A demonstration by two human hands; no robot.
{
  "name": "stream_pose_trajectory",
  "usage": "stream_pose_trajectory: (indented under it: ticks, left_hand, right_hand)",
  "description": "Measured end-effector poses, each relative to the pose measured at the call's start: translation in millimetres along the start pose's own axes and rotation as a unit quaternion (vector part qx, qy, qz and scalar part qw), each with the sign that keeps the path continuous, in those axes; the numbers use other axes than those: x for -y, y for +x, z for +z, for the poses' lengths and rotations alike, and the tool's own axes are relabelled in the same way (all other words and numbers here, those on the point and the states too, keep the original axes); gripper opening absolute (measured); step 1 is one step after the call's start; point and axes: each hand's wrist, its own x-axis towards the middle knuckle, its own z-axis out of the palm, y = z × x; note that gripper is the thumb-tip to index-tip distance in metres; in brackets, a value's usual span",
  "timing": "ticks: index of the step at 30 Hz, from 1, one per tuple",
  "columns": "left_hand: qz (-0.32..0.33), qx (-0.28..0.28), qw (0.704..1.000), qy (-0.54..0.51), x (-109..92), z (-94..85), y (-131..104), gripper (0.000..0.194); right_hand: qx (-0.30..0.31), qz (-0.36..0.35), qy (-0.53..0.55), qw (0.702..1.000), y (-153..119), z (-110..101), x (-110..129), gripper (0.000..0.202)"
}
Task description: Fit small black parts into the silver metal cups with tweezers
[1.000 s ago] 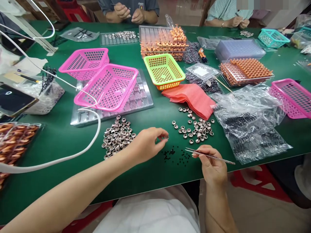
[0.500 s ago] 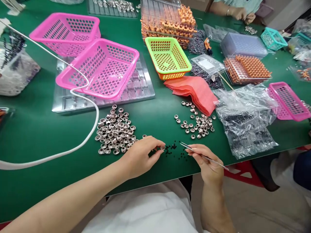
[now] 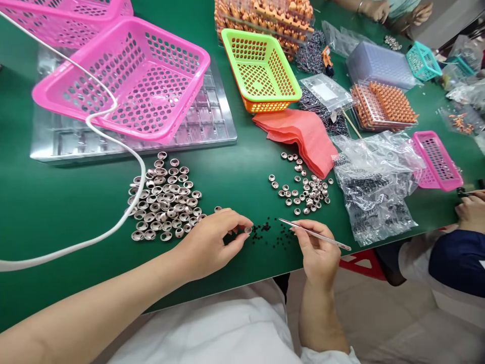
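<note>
Between thumb and forefinger, my left hand (image 3: 217, 242) pinches a small round metal cup (image 3: 248, 230) just above the green table. My right hand (image 3: 320, 253) grips a pair of metal tweezers (image 3: 322, 236), their tips pointing left over a scatter of tiny black pieces (image 3: 267, 227). Whether the tips hold a piece is too small to tell. A large pile of metal cups (image 3: 164, 202) lies left of my left hand. Beyond my right hand sits a smaller group of the same cups (image 3: 312, 197).
A white cable (image 3: 125, 144) crosses the left side. Behind are a pink basket (image 3: 132, 91) on a clear tray (image 3: 223, 124), a green basket (image 3: 265, 65), red cloths (image 3: 299, 134) and plastic bags (image 3: 375, 187). Co-workers' hands (image 3: 473, 210) show at the right edge and top right.
The camera view has shifted, so the baskets sit higher and further left. My hands keep their holds. The tweezers have turned slightly flatter, and a co-worker's hand now shows at the right edge.
</note>
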Motion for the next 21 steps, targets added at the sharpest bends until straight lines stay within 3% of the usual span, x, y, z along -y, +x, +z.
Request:
stream_pose_trajectory:
  ticks: [15, 21]
  left_hand:
    - [0.000, 0.020, 1.000, -0.004, 3.5, 0.0, -3.2, 0.015]
    - [-0.001, 0.020, 1.000, -0.003, 2.2, -0.2, -1.5, 0.015]
  right_hand:
    - [0.019, -0.053, -0.056, 0.997, 1.0, 2.5, 0.1, 0.008]
    - [0.046, -0.066, -0.029, 0.996, 0.5, 2.0, -0.4, 0.008]
